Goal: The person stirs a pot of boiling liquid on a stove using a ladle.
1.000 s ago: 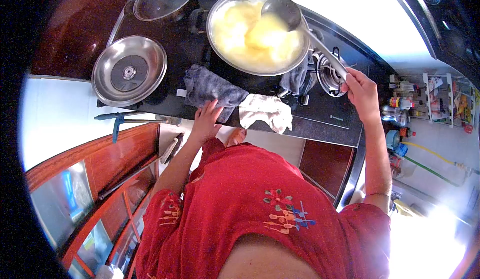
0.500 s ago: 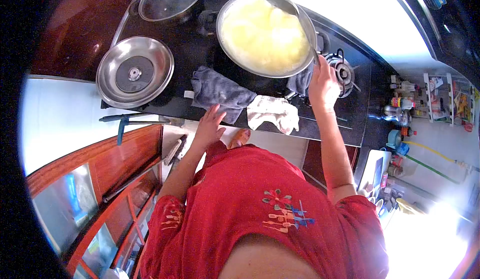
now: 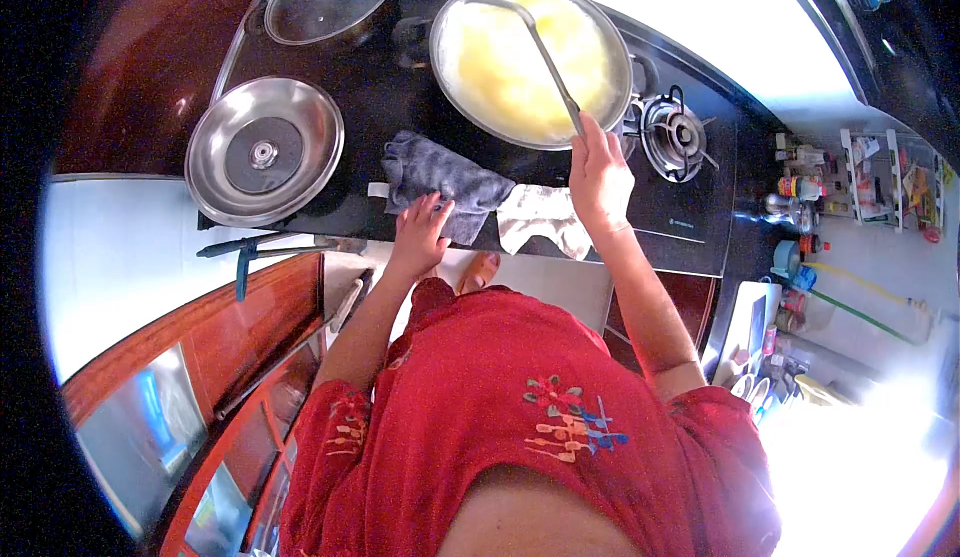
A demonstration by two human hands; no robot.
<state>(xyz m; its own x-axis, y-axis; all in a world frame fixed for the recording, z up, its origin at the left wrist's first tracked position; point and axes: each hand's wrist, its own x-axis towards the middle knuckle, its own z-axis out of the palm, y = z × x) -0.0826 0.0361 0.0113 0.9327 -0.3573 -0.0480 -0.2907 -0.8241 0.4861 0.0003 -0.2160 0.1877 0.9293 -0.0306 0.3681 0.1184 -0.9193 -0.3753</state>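
Note:
My right hand [image 3: 603, 179] is closed around the handle of a long metal ladle [image 3: 548, 55]. The ladle's far end dips into pale yellow, frothy liquid [image 3: 530, 67] inside a wide round metal pan [image 3: 622, 52], so its head is partly hidden. My left hand [image 3: 421, 235] rests with fingers spread on the lower edge of a dark grey cloth [image 3: 440, 179] at the stove's front. Beside that cloth, a white patterned cloth [image 3: 540, 219] hangs over the counter edge, near my right wrist.
An upturned steel lid [image 3: 312, 137] sits at the stove's left. Behind it is a glass lid [image 3: 330, 2] with a knob. A gas burner [image 3: 672, 137] is right of the pan. Bottles [image 3: 800, 187] and a rack [image 3: 875, 182] stand farther right. Wooden cabinet doors [image 3: 230, 327] are at lower left.
The ladle has swung from the pan's right side to its upper left part. My right hand has moved left with it, while my left hand stays by the grey cloth.

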